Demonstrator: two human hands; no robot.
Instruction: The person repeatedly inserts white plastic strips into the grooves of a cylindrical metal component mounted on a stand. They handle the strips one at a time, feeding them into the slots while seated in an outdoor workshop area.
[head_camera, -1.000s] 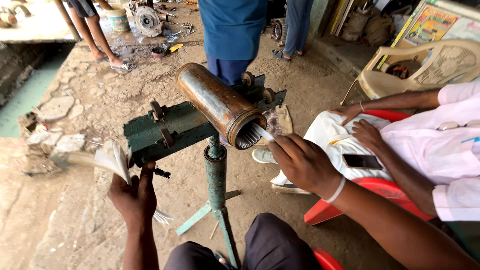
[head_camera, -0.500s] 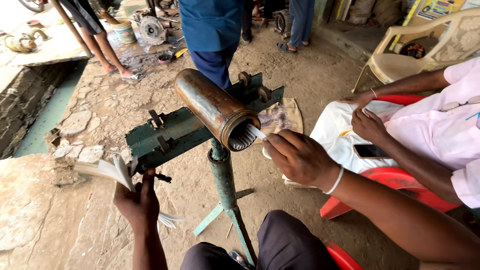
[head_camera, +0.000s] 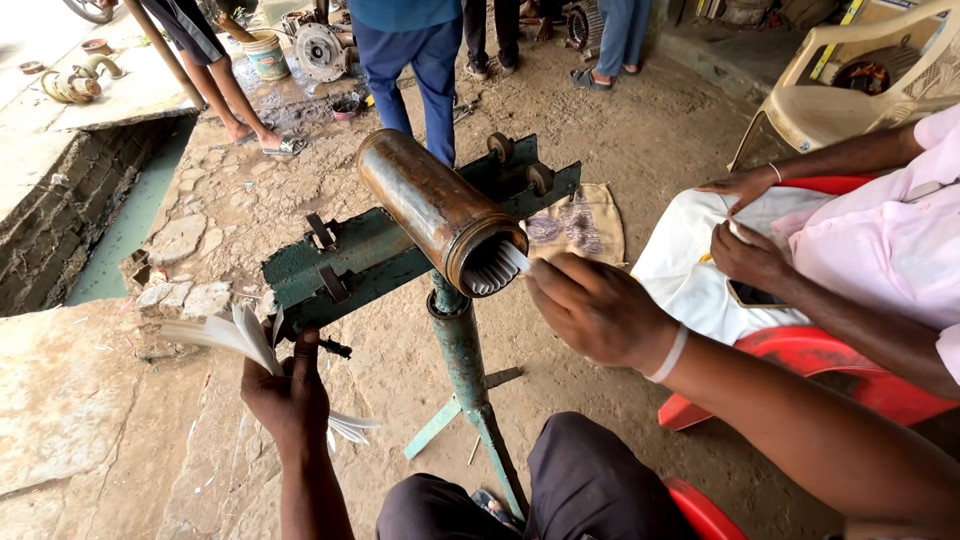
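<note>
Right-hand fingers (head_camera: 545, 275): pinched together on one white strip (head_camera: 513, 258), at the open mouth of the cylinder.
Right hand (head_camera: 600, 310): just right of the cylinder mouth; pale band on the wrist.
White strip: one end between the fingers, the other end in the ring of slots inside the cylinder.
Left-hand fingers (head_camera: 300, 350): closed around a bundle of white strips (head_camera: 235, 335); the strips fan out above and below the fist.
Left hand (head_camera: 290, 395): low at near left, just below the left end of the stand.
Cylinder (head_camera: 435, 205): rusty metal tube, lying tilted on the stand, open end toward the near right; pale strips line its inner slots.
Stand (head_camera: 340, 265): green metal cradle on a single post with splayed feet, standing on the dirt floor (head_camera: 640, 150).
Seated person (head_camera: 860, 250): at right on a red chair (head_camera: 880, 395), pink garment, both hands in the lap, well apart from the cylinder.
Far side: legs of standing people; a plastic chair (head_camera: 850, 90) at far right.
</note>
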